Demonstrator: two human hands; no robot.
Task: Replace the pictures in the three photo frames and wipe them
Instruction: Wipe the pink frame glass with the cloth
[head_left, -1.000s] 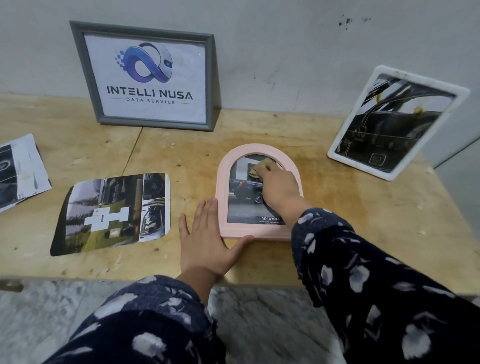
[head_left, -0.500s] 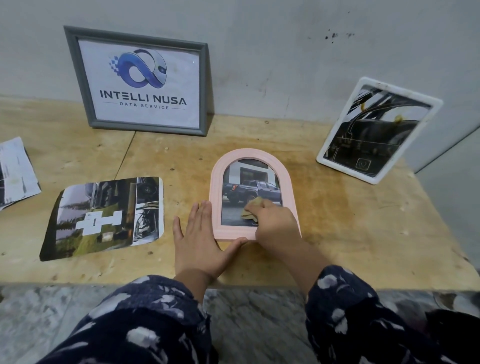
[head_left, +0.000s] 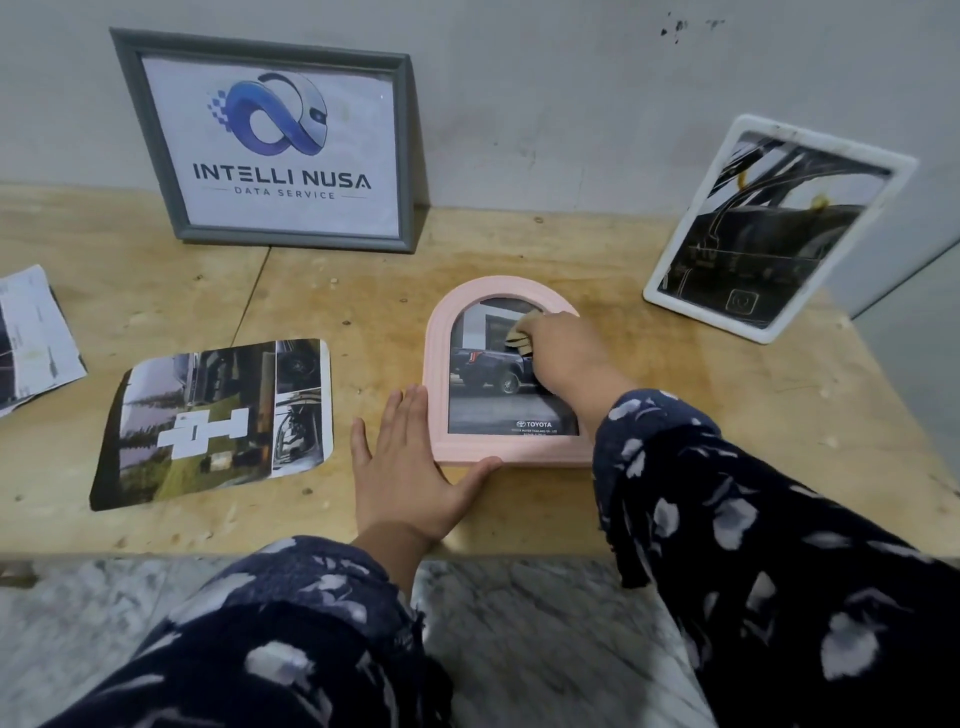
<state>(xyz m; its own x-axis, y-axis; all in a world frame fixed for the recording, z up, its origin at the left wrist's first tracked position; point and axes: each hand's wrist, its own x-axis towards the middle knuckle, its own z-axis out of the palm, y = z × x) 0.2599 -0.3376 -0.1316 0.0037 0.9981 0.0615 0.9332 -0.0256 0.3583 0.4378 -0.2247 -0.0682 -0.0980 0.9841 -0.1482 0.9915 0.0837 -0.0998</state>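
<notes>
A pink arched photo frame lies flat on the wooden table, holding a picture of a dark truck. My right hand grips a small tan cloth and presses it on the upper right of the frame's glass. My left hand lies flat with straight fingers against the frame's lower left corner, thumb along its bottom edge. A grey frame with a logo print leans on the wall at the back left. A white frame with a dark picture leans at the back right.
A loose photo print lies curled on the table left of my left hand. More printed sheets sit at the far left edge. The table's front edge runs just below my wrists, with marble floor beneath.
My right hand has slid the cloth from the lower part of the glass back up to the upper right. My left hand has stayed at the frame's corner.
</notes>
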